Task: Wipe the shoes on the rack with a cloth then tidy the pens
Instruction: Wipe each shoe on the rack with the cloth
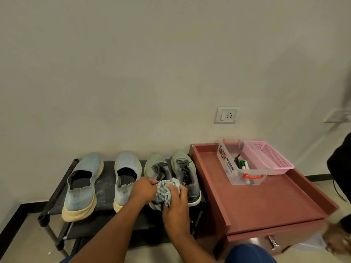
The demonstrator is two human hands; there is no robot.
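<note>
Over the heel of the left laced grey shoe [157,168], both hands meet on a striped grey-and-white cloth [165,192]. The left hand [143,188] pinches the cloth's left edge with curled fingers, and the right hand [176,204] grips the bunched cloth from below and the right, fingers wrapped around it. The cloth covers the rear of that shoe, and its mate [187,177] stands just beside it on the right.

Further left on the same dark shelf of the shoe rack [106,179] stand two pale blue slip-on shoes with cream soles, one [83,185] at the far left and the other [126,175] beside the laced pair. All four point toward the wall.

Right of the rack is a reddish-brown cabinet whose tabletop [266,202] has a raised rim. At its back sits a clear plastic box [239,168] with orange handles, holding several pens [243,165], one with a green cap. A pink mesh basket [269,158] rests touching the box's right side. A wall socket [226,115] is mounted above.
</note>
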